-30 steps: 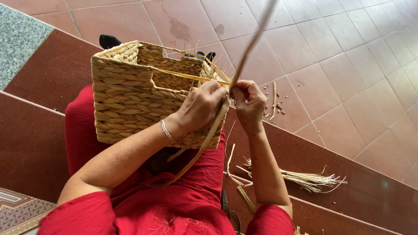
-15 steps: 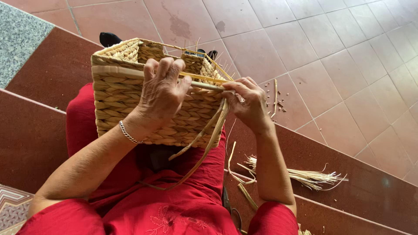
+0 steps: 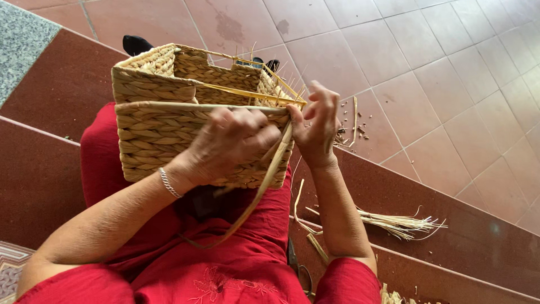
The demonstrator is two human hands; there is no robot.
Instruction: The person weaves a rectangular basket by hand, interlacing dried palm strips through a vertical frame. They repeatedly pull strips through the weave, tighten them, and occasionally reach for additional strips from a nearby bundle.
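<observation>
Right at the front corner of the woven basket (image 3: 163, 132), both hands are busy. The left hand (image 3: 233, 143) lies curled against the basket's front wall just under the rim, its fingers bent in and pinching a long flat straw strand (image 3: 256, 194) that runs down from the corner, slants over the lap and loops across the red garment (image 3: 225, 264). A thin silver bracelet (image 3: 169, 183) sits on that wrist. The right hand (image 3: 315, 126) is at the same corner, fingers partly closed on the top end of the strand where it meets the rim, the little finger lifted clear. The two hands are almost touching.

The basket is rectangular, made of thick twisted pale fibre, and rests on the person's lap with its open top turned away and slightly upward. Stiff yellow strips (image 3: 247, 93) cross its mouth, and short ends stick up from the far edge.

Beyond the right forearm, a bundle of loose straw (image 3: 396, 222) lies on the dark red step (image 3: 450, 247), with a few cut pieces near the knee. Small scraps (image 3: 354, 129) dot the pinkish tiled floor (image 3: 427, 67) past the basket.
</observation>
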